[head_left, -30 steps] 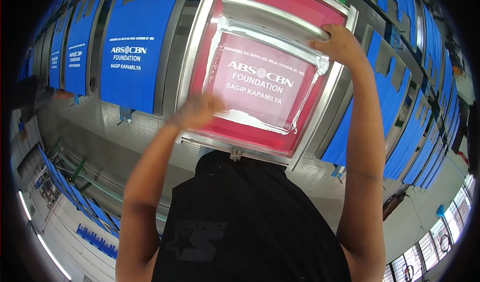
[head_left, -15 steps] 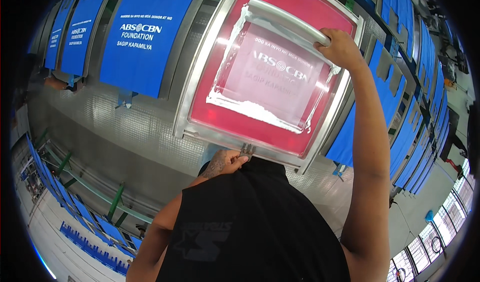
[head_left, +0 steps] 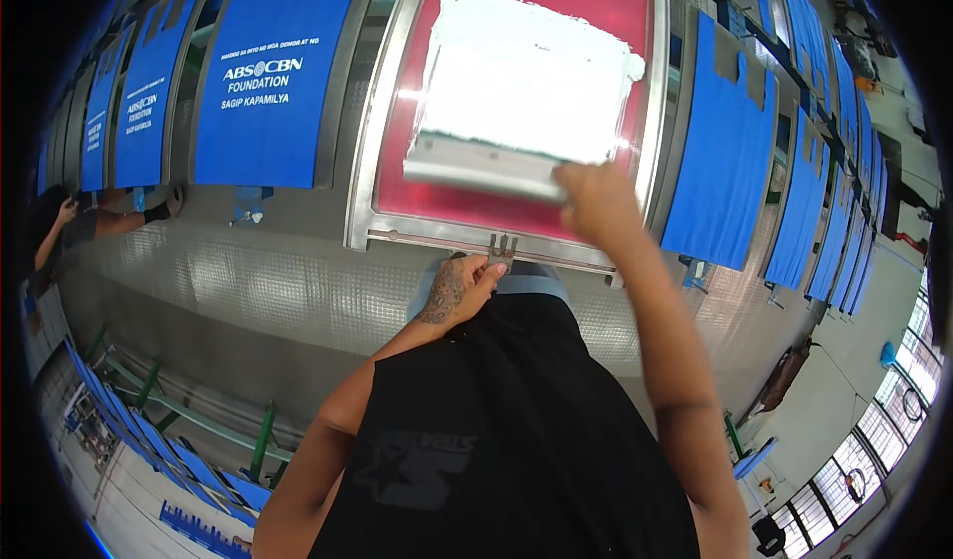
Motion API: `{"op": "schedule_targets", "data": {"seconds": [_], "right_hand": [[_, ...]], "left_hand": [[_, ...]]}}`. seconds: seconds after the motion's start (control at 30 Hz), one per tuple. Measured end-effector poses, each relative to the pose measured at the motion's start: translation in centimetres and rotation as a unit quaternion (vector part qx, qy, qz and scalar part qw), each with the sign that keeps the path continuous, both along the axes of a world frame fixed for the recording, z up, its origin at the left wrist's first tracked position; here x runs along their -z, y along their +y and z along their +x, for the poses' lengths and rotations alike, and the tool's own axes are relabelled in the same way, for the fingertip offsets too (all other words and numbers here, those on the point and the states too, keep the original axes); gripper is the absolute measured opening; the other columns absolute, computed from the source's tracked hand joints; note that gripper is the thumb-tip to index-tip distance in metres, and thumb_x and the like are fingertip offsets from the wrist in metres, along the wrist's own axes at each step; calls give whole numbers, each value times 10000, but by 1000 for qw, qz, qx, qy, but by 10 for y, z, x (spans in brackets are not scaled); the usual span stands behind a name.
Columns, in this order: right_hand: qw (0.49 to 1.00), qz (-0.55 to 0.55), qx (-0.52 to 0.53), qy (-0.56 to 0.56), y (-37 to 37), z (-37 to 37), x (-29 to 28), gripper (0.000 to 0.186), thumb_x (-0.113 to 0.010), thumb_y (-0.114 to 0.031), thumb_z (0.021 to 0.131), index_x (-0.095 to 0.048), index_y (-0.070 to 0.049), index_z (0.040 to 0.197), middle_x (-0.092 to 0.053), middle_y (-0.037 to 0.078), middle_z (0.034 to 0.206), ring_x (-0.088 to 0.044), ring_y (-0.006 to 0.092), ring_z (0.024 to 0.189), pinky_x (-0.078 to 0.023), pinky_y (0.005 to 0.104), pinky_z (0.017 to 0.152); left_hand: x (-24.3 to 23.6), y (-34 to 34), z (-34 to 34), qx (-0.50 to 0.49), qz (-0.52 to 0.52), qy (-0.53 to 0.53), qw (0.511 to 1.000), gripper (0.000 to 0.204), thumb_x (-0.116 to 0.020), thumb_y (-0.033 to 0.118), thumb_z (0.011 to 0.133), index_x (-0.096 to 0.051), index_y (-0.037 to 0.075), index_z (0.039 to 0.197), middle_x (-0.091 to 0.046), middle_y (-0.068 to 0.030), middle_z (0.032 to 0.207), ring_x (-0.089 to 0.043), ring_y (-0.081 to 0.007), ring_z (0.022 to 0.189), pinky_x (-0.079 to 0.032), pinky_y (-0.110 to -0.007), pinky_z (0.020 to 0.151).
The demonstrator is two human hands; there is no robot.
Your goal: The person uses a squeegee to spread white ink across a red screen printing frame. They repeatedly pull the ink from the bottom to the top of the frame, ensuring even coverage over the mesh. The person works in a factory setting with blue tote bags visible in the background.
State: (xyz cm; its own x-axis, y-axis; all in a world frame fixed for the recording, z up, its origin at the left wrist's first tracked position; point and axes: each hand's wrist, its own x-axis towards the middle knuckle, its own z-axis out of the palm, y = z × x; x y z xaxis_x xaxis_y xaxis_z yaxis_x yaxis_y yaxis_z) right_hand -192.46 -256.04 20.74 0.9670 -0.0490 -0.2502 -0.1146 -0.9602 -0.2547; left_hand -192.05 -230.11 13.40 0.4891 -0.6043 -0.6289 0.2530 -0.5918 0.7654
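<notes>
A screen-printing frame [head_left: 366, 162] with silver metal edges and red mesh lies in front of me. White ink [head_left: 526, 77] covers the mesh's middle in a broad, ragged-edged patch. My right hand [head_left: 601, 202], slightly blurred, grips the right end of a long metal squeegee [head_left: 476, 169], which lies across the near part of the mesh at the ink's near edge. My left hand [head_left: 465, 286] is closed on a small metal clamp [head_left: 502, 251] at the middle of the frame's near edge. What lies under the screen is hidden.
Blue fabric pieces with white print [head_left: 260, 92] lie on boards to the left. Unprinted blue fabric pieces [head_left: 723, 152] line the right side. Another person's arm [head_left: 62, 223] shows at the far left. Green-legged racks [head_left: 263, 440] stand at lower left.
My right hand has drawn the squeegee from the far side of the mesh toward me. White ink now covers the printed design area. My left hand remains at the clamp.
</notes>
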Motion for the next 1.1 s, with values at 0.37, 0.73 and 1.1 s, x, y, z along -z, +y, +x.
{"op": "schedule_targets", "data": {"seconds": [0.37, 0.73, 1.1], "right_hand": [[966, 96, 236, -32, -26, 3, -21, 310, -705, -210, 846, -678, -4, 1076, -715, 211, 883, -661, 384, 797, -511, 412, 797], [659, 568, 492, 19, -158, -47, 89, 426, -659, -362, 977, -645, 21, 1163, -715, 99, 995, -682, 165, 836, -563, 316, 757], [638, 605, 477, -10, -160, -69, 36, 465, -699, -378, 950, -643, 28, 1170, -700, 93, 1032, -657, 164, 897, -532, 315, 823]], "left_hand": [[21, -2, -21, -31, -13, -155, 987, 342, -641, 341, 978, -696, 8, 1033, -666, -143, 705, -654, -237, 623, -507, -370, 602], [34, 44, 143, -316, 190, -397, 841, 477, -609, 421, 989, -637, -51, 1055, -648, -183, 1003, -620, -295, 990, -465, -402, 934], [7, 61, 118, -350, 121, -306, 877, 493, -558, 458, 1022, -571, 18, 800, -417, 20, 722, -381, -113, 704, -363, -309, 633]]}}
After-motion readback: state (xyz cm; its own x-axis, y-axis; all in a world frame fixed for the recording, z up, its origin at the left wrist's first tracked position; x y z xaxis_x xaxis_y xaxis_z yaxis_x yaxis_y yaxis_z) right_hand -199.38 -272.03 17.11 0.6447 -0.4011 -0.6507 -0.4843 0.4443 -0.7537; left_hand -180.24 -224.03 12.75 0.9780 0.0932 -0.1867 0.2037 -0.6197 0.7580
